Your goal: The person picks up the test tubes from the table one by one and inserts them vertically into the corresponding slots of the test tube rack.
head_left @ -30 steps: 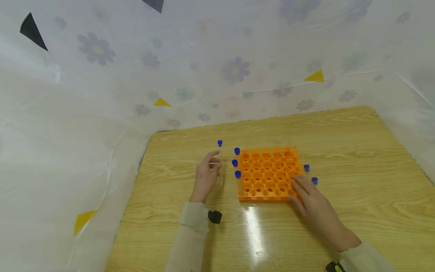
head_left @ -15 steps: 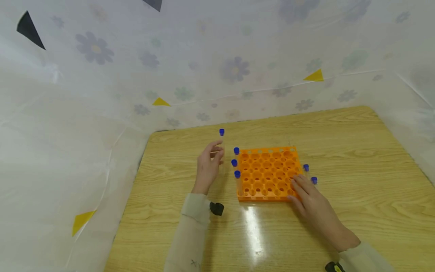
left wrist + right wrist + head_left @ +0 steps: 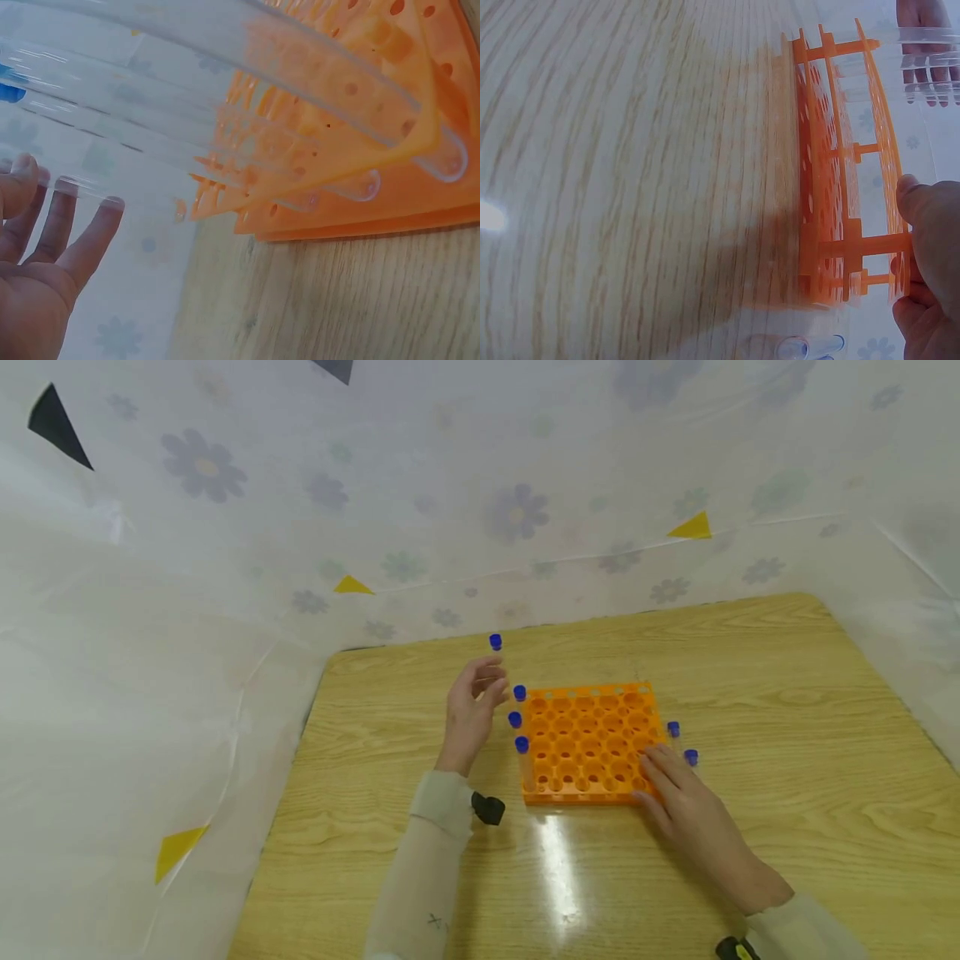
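Observation:
My left hand (image 3: 471,710) pinches a clear test tube with a blue cap (image 3: 496,642) just beyond the back left corner of an orange test tube rack (image 3: 588,797). The cap stands above the fingertips; the lower part of the tube is hardly visible. Three blue-capped tubes (image 3: 527,767) stand along the rack's left column. In the left wrist view their rounded ends (image 3: 450,161) show below the rack's upper plate. My right hand (image 3: 693,810) holds the rack by its front right corner, with the thumb (image 3: 909,196) against the upper plate's edge.
Two more blue-capped tubes (image 3: 673,729) are at the rack's right side, close to the right hand. The rack stands on a wood-grain table (image 3: 810,735). A floral sheet (image 3: 420,510) hangs behind the table and along its sides.
My left hand has moved away from me and slightly right with the capped tube, ending closer to the rack's back left corner. The right hand and rack hold their place.

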